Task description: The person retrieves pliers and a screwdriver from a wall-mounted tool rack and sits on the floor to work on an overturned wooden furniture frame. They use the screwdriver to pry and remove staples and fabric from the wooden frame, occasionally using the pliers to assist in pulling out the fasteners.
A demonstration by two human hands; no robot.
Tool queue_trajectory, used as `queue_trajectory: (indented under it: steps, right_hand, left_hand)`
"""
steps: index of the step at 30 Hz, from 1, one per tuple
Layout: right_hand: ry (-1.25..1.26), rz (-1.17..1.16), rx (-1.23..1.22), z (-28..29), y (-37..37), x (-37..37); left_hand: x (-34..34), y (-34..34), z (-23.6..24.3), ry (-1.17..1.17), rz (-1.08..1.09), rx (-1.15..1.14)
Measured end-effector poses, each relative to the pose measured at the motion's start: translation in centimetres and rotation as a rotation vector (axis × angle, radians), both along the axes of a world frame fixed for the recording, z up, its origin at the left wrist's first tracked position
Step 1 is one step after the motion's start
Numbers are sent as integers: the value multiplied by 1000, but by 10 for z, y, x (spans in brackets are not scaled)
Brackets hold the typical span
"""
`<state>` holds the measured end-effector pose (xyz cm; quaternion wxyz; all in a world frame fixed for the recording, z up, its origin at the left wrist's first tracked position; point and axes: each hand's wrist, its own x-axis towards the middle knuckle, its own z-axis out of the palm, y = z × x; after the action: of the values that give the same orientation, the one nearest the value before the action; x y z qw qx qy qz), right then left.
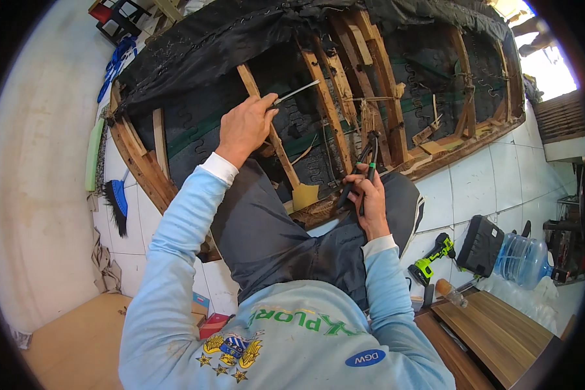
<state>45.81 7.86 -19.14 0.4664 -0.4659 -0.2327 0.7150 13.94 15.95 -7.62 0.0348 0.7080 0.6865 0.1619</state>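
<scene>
- In front of the person: wooden frame [143,172], maybe furniture underside; torn dark fabric [188,55] over far side, bare slats [385,84] across the middle.
- Left hand [246,127]: curled closed round what looks like a screwdriver [298,91], grip mostly hidden, shaft angled right above slats.
- Right hand [369,195]: fingers wrapped round black-and-green pliers [371,170], handles apart, head up among slats near the front rail.
- Handling (judged): both tools light, stiff, take by grips. Frame heavy, rigid, take by outer rails. Slats rough, splintery, broken bits fragile. Fabric limp.
- Surface: white tile floor [471,185], likely hard, slick.
- Room: pale wall [42,162] and blue broom [117,200] left; green drill [432,259], black case [480,246], bluish water bottle [525,260] right.
</scene>
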Motion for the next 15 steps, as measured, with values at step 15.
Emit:
queue_trajectory:
  steps: [15]
  right_hand:
    - [-4, -15, -10, 5, 0, -2]
  left_hand:
    - [-30, 30, 23, -157, -4, -313]
